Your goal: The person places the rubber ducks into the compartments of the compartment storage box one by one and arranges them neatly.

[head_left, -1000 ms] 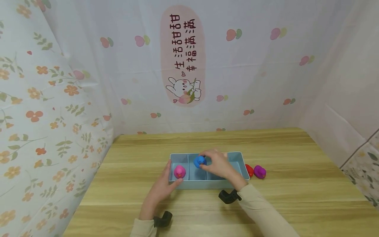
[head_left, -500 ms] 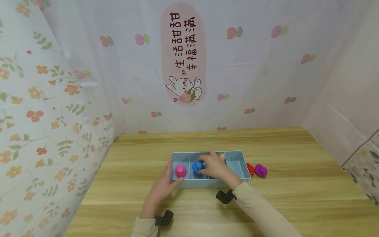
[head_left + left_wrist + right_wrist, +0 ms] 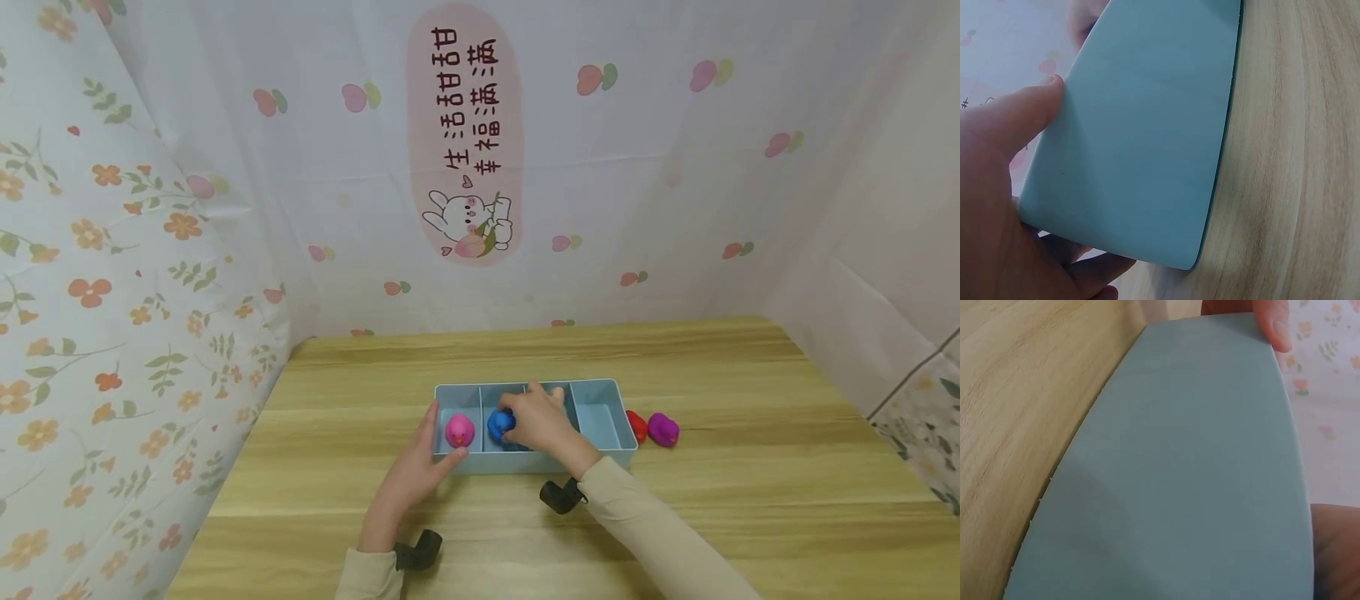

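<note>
A light-blue divided box (image 3: 551,462) stands on the wooden table. My left hand (image 3: 416,467) grips its left end, with the thumb at the front rim and the fingers round the end wall, as the left wrist view also shows. A pink rubber duck (image 3: 460,430) sits in the leftmost compartment. In the compartment beside it, my right hand (image 3: 542,421) holds a blue rubber duck (image 3: 498,426) low between thumb and fingers; the hand partly covers the duck. Whether that duck touches the compartment floor is hidden. In the right wrist view, the box's front wall (image 3: 1172,456) hides most of the right hand.
Right of the box, a red rubber duck (image 3: 637,427) lies close against its end, with a purple rubber duck (image 3: 663,429) beside it. Something pale (image 3: 557,395) shows behind the right hand. Patterned cloth (image 3: 360,208) hangs behind and at the sides of the table.
My right hand has moved slightly left and lowered the blue rubber duck into the second compartment from the left. My left hand keeps its grip on the box.
</note>
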### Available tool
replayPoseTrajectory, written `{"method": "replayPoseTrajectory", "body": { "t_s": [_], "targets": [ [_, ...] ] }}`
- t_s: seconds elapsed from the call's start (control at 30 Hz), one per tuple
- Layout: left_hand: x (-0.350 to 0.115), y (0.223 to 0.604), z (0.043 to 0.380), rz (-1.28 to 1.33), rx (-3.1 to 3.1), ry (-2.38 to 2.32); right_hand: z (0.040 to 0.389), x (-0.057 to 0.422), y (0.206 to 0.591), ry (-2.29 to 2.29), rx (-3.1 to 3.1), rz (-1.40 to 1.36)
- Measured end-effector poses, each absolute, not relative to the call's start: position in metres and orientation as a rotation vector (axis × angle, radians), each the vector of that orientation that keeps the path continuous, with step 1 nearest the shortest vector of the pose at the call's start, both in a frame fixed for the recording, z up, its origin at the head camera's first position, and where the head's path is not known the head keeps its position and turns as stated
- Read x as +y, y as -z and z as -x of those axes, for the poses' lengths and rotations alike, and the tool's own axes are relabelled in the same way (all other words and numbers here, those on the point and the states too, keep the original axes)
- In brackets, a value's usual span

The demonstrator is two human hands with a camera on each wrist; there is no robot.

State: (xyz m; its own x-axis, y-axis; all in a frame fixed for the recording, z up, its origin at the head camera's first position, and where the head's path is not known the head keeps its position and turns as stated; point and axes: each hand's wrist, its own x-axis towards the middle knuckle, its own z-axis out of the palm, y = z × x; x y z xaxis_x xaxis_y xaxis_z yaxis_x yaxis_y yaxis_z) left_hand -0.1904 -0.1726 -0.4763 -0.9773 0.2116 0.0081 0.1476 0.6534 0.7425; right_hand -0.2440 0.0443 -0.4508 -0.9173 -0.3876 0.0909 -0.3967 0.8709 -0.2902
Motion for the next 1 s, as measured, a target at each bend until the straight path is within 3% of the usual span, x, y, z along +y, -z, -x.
{"method": "replayPoseTrajectory", "body": {
  "t_s": [1.0],
  "targets": [
    [-0.1733, 0.4772, 0.1920, -0.317, 2.811, -1.214, 0.2420, 0.0396, 0.4484, -0.368, -3.042, -0.655]
  ]
}}
